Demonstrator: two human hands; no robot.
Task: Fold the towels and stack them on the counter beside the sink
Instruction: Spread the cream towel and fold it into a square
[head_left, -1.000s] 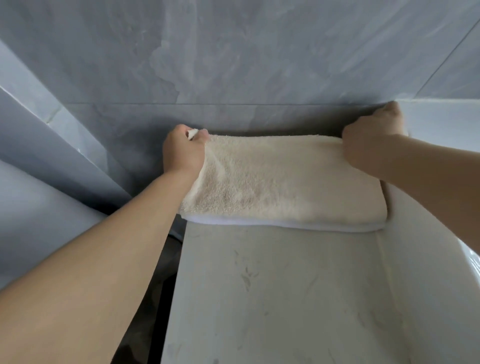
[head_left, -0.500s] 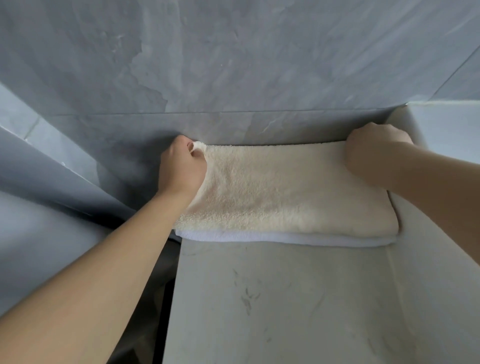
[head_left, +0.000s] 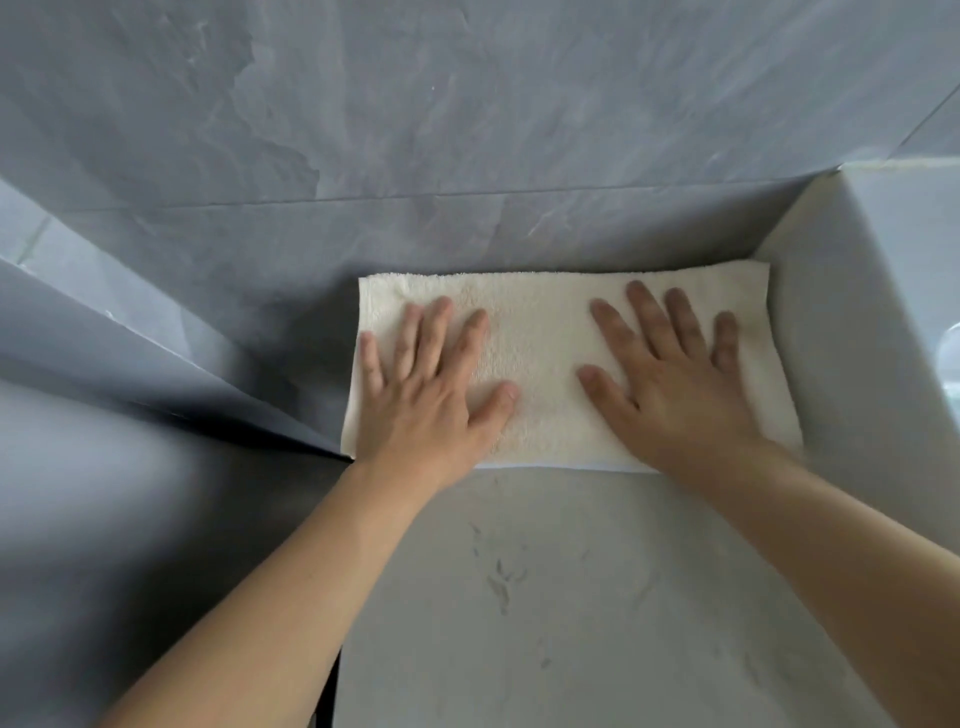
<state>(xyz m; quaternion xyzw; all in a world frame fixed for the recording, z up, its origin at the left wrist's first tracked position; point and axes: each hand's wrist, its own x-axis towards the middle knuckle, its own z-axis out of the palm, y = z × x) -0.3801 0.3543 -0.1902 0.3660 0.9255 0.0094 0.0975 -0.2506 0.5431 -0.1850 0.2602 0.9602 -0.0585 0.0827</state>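
Both the left hand (head_left: 431, 395) and right hand (head_left: 670, 379) lie flat, fingers spread, gripping nothing, on the folded towel (head_left: 540, 353). Soft, light, limp; lift by supporting both short ends.

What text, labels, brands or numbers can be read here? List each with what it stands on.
None: no word, label, brand, number or sign shows anywhere.
The cream towel under the left hand and right hand shows no tag or print.
The counter and the grey wall tiles carry only marbled veining.
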